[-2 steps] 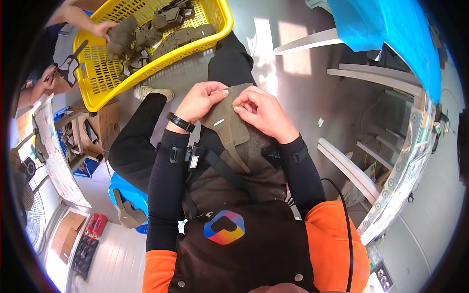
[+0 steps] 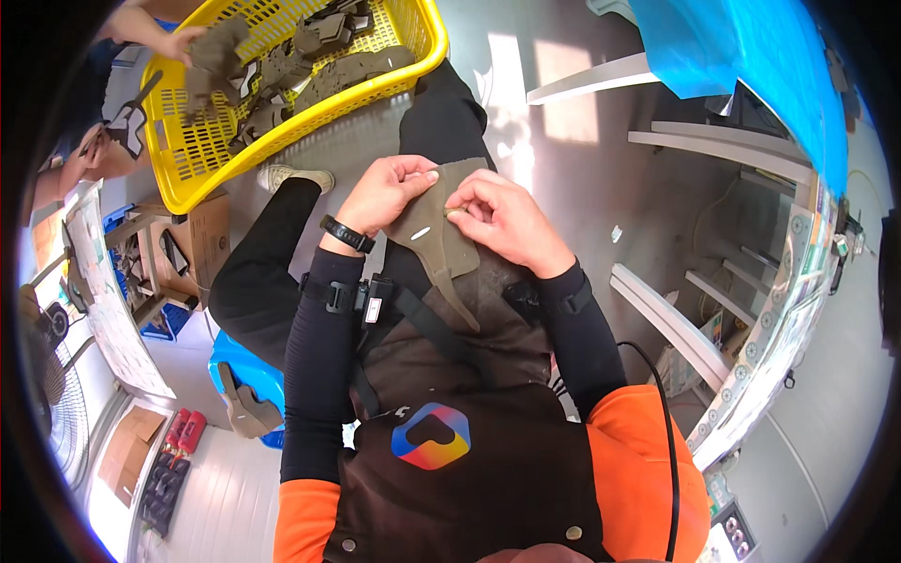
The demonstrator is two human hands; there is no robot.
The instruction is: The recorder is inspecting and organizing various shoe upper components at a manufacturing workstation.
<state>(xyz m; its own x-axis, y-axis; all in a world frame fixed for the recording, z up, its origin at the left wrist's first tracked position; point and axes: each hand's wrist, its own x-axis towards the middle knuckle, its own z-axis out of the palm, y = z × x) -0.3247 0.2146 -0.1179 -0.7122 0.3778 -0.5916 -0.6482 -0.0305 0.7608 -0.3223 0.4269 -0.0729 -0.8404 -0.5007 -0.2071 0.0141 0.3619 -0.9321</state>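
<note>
A flat grey-brown cut piece (image 2: pixel 434 239) like leather or fabric lies over my lap, with a long narrow tail toward me and a small white mark. Two layers seem to overlap in it. My left hand (image 2: pixel 389 192) pinches its upper left edge between thumb and fingers. Over the middle of the piece, my right hand (image 2: pixel 507 220) is closed in a pinch. A tiny yellowish bit shows at those fingertips, too small to name.
Ahead on the left stands a yellow plastic basket (image 2: pixel 291 150) of similar pieces. A co-worker's hand (image 2: pixel 180 44) holds some at its left. Another cut piece (image 2: pixel 249 413) lies on a blue stool (image 2: pixel 221 352). White table legs (image 2: pixel 671 324) stand to my right.
The co-worker's hand at the basket has shifted up and left with its pieces. My right fingers have moved very slightly; my left hand stays in place.
</note>
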